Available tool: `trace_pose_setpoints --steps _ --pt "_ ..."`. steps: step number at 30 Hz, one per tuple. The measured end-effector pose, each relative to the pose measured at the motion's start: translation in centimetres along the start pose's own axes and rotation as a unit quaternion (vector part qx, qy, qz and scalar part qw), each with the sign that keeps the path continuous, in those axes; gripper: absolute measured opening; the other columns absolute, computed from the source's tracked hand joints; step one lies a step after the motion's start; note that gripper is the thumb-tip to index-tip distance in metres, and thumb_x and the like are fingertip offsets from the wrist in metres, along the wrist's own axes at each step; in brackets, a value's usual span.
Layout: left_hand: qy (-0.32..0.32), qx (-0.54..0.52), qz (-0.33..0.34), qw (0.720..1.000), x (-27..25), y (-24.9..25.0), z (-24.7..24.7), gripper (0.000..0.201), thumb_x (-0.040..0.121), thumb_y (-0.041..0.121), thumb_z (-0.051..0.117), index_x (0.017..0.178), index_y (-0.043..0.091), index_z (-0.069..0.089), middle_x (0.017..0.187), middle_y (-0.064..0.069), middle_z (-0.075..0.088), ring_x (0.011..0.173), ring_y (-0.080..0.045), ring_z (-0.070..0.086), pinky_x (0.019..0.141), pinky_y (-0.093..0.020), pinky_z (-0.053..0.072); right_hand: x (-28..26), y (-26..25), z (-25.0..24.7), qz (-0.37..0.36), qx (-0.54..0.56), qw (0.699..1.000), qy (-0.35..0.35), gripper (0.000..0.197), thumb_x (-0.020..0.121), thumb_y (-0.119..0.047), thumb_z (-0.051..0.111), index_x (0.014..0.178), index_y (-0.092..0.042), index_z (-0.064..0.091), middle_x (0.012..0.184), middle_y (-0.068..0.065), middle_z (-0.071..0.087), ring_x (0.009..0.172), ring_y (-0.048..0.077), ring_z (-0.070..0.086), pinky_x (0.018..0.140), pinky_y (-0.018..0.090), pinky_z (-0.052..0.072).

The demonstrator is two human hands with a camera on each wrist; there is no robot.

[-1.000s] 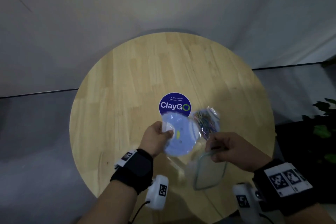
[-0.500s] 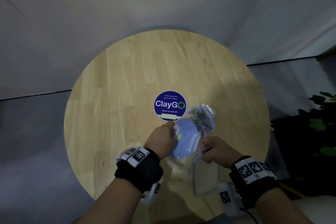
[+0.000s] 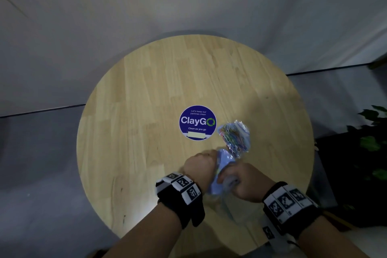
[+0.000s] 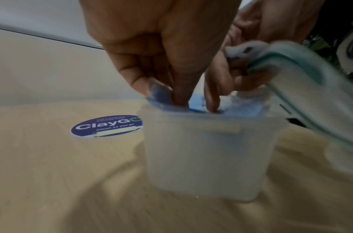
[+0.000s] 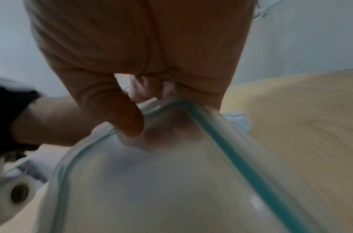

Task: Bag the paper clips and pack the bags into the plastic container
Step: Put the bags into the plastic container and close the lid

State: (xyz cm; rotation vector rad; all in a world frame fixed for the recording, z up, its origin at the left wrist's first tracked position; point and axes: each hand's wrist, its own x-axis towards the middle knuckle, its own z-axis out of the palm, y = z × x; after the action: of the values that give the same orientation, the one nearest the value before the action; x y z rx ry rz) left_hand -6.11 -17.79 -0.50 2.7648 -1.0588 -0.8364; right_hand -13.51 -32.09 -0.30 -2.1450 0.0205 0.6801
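Grey walls and floor surround a round, pale wooden table point(image 3: 146, 111) in the head view, most of its top bare toward the upper and left parts of the frame. A round blue sticker point(image 3: 197, 122) sits at its centre; right of it lies a clear bag of coloured paper clips point(image 3: 234, 137). Lower centre, the left hand point(image 3: 200, 168) and right hand point(image 3: 247, 182) meet over a blue-tinted bag point(image 3: 225, 158), which hides the container beneath from this angle. Dark leafy plants point(image 3: 372, 144) fill the right edge.

From the left wrist view, a frosted, rounded-square plastic container point(image 4: 207, 157) stands upright on the wood, right of the sticker point(image 4: 107, 126). Left fingers point(image 4: 181, 85) reach down into its mouth, pinching and pressing the blue bag point(image 4: 195, 102) inside. At upper right, a translucent lid point(image 4: 303, 88) with a teal seal tilts beside the rim.

Seen from the right wrist, thumb point(image 5: 120, 113) and curled fingers clamp the lid's point(image 5: 151, 181) corner; motion blur smears its smooth surface, with wood grain at right.
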Motion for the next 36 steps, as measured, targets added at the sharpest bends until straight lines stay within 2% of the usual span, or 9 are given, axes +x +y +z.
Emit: trace_pose_setpoints --steps 2,5,13,17,20,24,28,33,36 --pt "0.001 0.001 0.003 1.0 0.1 0.0 -0.2 0.036 0.089 0.014 0.052 0.121 0.005 0.04 0.109 -0.014 0.063 0.095 -0.037 0.063 0.062 -0.036 0.037 0.5 0.4 0.5 0.038 -0.045 0.997 -0.048 0.032 0.07 -0.017 0.049 0.09 -0.028 0.071 0.101 -0.004 0.072 0.096 0.011 0.063 0.09 0.027 0.049" --pt "0.001 -0.032 -0.007 0.999 -0.1 0.0 -0.6 0.032 0.092 0.016 0.049 0.12 0.006 0.04 0.107 -0.014 0.064 0.094 -0.038 0.063 0.062 -0.036 0.035 2.2 1.1 1.3 0.059 -0.087 0.99 -0.089 0.017 0.07 -0.028 0.042 0.065 -0.032 0.057 0.082 -0.004 0.07 0.08 0.019 0.064 0.078 0.037 0.054" --pt "-0.037 0.054 0.009 0.998 -0.3 0.2 0.4 0.033 0.087 0.024 0.056 0.117 0.009 0.052 0.111 -0.013 0.061 0.104 -0.032 0.056 0.078 -0.038 0.046 4.3 -1.3 -0.1 0.145 -0.14 0.966 -0.162 0.011 0.077 -0.023 0.046 0.068 -0.018 0.049 0.078 0.004 0.054 0.077 0.024 0.053 0.065 0.027 0.041" --pt "-0.06 0.085 -0.009 0.995 -0.7 -0.3 0.6 0.04 0.058 0.048 0.08 0.087 0.021 0.073 0.095 -0.005 0.061 0.082 -0.025 0.059 0.06 -0.031 0.048 3.9 -1.3 -1.9 0.093 -0.025 0.982 -0.165 0.014 0.056 -0.013 0.044 0.06 -0.008 0.057 0.075 0.02 0.059 0.074 0.025 0.054 0.058 0.027 0.037" --pt "-0.035 0.003 -0.028 0.999 -0.8 -1.7 1.9 0.03 0.088 0.038 0.054 0.113 0.024 0.064 0.118 -0.007 0.043 0.105 -0.029 0.047 0.078 -0.038 0.048 2.8 -0.1 -3.3 0.04 0.106 0.991 -0.072 0.022 0.043 -0.007 0.047 0.06 0.006 0.054 0.067 0.018 0.05 0.066 0.025 0.044 0.058 0.029 0.033" --pt "-0.025 -0.089 -0.034 0.995 -1.2 -2.8 1.9 0.03 0.092 0.021 0.048 0.12 0.014 0.055 0.122 -0.008 0.037 0.109 -0.027 0.044 0.086 -0.033 0.046 1.8 2.0 -3.1 0.131 0.451 0.873 0.134 0.031 0.041 0.009 0.051 0.067 -0.008 0.054 0.065 0.0 0.049 0.065 0.016 0.045 0.053 0.025 0.035" --pt "-0.042 -0.16 -0.012 0.986 -0.9 -4.2 2.0 0.028 0.09 0.016 0.049 0.112 0.011 0.066 0.121 -0.01 0.045 0.1 -0.026 0.055 0.086 -0.027 0.042 2.4 3.3 -1.4 0.13 0.434 0.859 0.239 0.037 0.043 0.005 0.057 0.077 -0.009 0.059 0.083 0.009 0.055 0.08 0.021 0.05 0.066 0.031 0.041" --pt "0.036 -0.24 0.009 0.97 -1.2 -5.3 2.1 0.02 0.081 0.01 0.062 0.099 0.011 0.072 0.105 -0.007 0.063 0.09 -0.024 0.061 0.077 -0.022 0.041 2.9 3.3 -1.0 0.109 0.409 0.87 0.254 0.034 0.047 0.002 0.056 0.078 -0.011 0.059 0.084 0.01 0.057 0.079 0.02 0.05 0.067 0.03 0.04" --pt "0.094 -0.334 -0.045 0.937 -1.8 -5.3 2.2 0.018 0.076 0.004 0.067 0.091 0.013 0.062 0.083 0.004 0.061 0.072 -0.01 0.057 0.068 -0.018 0.041 3.1 3.1 -1.1 0.112 0.364 0.891 0.248 0.034 0.047 0.001 0.055 0.075 -0.016 0.061 0.081 0.005 0.059 0.078 0.018 0.052 0.068 0.03 0.042"
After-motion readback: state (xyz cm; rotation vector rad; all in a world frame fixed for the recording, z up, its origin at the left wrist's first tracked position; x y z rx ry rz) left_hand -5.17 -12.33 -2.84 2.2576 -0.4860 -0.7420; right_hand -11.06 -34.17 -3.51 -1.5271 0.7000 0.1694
